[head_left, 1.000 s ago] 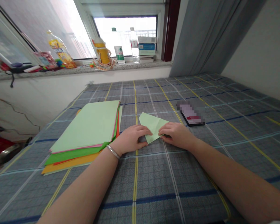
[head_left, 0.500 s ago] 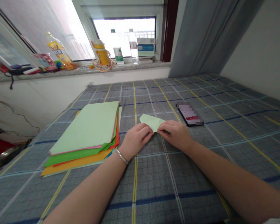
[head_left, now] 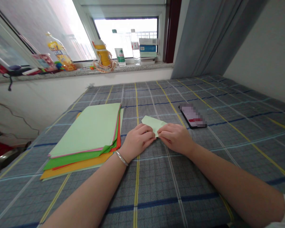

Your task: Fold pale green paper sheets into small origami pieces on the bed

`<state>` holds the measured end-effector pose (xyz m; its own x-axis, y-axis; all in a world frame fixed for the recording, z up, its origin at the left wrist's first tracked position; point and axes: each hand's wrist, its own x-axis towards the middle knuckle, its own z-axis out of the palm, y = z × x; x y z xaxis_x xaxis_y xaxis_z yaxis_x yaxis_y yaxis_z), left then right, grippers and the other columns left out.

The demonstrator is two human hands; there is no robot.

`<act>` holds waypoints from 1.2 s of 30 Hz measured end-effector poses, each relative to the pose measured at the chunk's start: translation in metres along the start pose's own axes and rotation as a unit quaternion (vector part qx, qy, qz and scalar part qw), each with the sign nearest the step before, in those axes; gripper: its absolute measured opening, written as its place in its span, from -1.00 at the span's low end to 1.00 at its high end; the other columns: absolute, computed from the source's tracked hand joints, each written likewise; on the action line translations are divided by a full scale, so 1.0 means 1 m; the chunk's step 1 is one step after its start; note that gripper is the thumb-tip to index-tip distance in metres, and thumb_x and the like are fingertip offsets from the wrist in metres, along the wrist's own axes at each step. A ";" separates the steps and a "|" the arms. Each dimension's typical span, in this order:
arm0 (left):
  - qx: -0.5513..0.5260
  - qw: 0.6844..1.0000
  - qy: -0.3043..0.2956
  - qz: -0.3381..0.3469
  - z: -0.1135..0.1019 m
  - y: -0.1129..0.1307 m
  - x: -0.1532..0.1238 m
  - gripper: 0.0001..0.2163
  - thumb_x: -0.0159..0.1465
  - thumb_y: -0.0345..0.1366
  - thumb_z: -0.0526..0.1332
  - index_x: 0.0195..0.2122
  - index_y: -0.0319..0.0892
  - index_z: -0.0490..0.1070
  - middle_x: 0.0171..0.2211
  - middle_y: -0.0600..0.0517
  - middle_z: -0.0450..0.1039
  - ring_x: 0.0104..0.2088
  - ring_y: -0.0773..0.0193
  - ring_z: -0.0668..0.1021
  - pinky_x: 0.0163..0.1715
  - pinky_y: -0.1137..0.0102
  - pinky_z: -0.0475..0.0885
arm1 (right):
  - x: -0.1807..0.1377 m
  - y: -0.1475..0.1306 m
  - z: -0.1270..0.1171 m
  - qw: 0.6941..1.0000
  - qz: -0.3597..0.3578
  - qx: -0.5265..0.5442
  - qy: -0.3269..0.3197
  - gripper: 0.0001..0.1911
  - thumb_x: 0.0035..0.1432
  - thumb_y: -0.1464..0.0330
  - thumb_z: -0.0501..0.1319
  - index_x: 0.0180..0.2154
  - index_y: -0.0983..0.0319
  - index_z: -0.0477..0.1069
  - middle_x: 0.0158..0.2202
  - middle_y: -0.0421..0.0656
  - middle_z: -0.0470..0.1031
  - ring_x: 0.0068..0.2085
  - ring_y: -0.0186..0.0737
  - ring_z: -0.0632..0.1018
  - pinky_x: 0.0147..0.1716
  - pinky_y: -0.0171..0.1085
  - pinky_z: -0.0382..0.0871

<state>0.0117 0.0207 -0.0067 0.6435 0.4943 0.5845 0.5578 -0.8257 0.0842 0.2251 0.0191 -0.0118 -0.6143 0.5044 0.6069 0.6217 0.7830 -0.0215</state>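
A small folded sheet of pale green paper (head_left: pixel 152 122) lies on the checked cloth between my hands. My left hand (head_left: pixel 140 139), with a silver bangle on its wrist, pinches the paper's near left edge. Close beside it, my right hand (head_left: pixel 175 136) has its fingers closed on the near right part. The fingertips of both hands almost meet at the paper's near corner. My fingers cover its lower edge, so the folds there are hidden.
A stack of coloured paper (head_left: pixel 87 129), pale green on top, lies to the left. A phone (head_left: pixel 192 116) with a blurred screen rests at the right. Bottles, a yellow drinking cup (head_left: pixel 104 57) and boxes (head_left: pixel 148 48) line the windowsill (head_left: pixel 85 73) behind.
My right hand has shifted slightly left and nearer along the paper's edge, closer to my left hand. Both hands keep hold of the paper.
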 end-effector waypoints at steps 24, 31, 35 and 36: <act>-0.021 1.000 -0.008 0.004 -0.004 -0.001 -0.001 -0.76 0.29 -0.18 0.15 -0.47 -0.18 0.36 -0.41 0.04 0.42 -0.35 0.33 0.41 -0.28 0.41 0.36 | -0.001 0.002 -0.002 1.000 -0.016 0.014 -0.004 -0.82 0.22 0.39 0.11 -0.41 0.19 0.43 -0.27 -0.23 0.56 -0.27 -0.30 0.50 -0.30 -0.28 0.26; -0.017 1.000 -0.010 0.000 -0.005 -0.001 -0.001 -0.75 0.30 -0.17 0.14 -0.48 -0.18 0.36 -0.43 0.04 0.41 -0.37 0.33 0.41 -0.30 0.41 0.36 | -0.001 0.003 -0.003 1.000 -0.018 0.018 -0.011 -0.82 0.22 0.40 0.10 -0.40 0.19 0.44 -0.27 -0.22 0.57 -0.26 -0.29 0.51 -0.29 -0.28 0.27; -0.010 1.000 -0.002 -0.005 -0.004 0.001 -0.001 -0.75 0.30 -0.18 0.15 -0.48 -0.18 0.35 -0.44 0.05 0.40 -0.38 0.33 0.42 -0.32 0.41 0.35 | -0.002 0.003 -0.002 1.000 -0.014 0.020 -0.006 -0.82 0.22 0.39 0.11 -0.40 0.17 0.44 -0.27 -0.22 0.57 -0.27 -0.30 0.51 -0.30 -0.28 0.27; -0.010 1.000 -0.001 -0.005 -0.004 0.001 -0.001 -0.76 0.29 -0.19 0.15 -0.48 -0.18 0.34 -0.45 0.05 0.39 -0.39 0.33 0.41 -0.32 0.42 0.35 | -0.002 0.003 -0.002 1.000 -0.013 0.021 -0.005 -0.82 0.22 0.39 0.11 -0.40 0.17 0.44 -0.27 -0.22 0.57 -0.27 -0.30 0.52 -0.30 -0.28 0.27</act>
<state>0.0093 0.0183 -0.0038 0.6386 0.5028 0.5826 0.5539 -0.8259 0.1055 0.2291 0.0198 -0.0114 -0.6349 0.4863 0.6004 0.5845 0.8105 -0.0383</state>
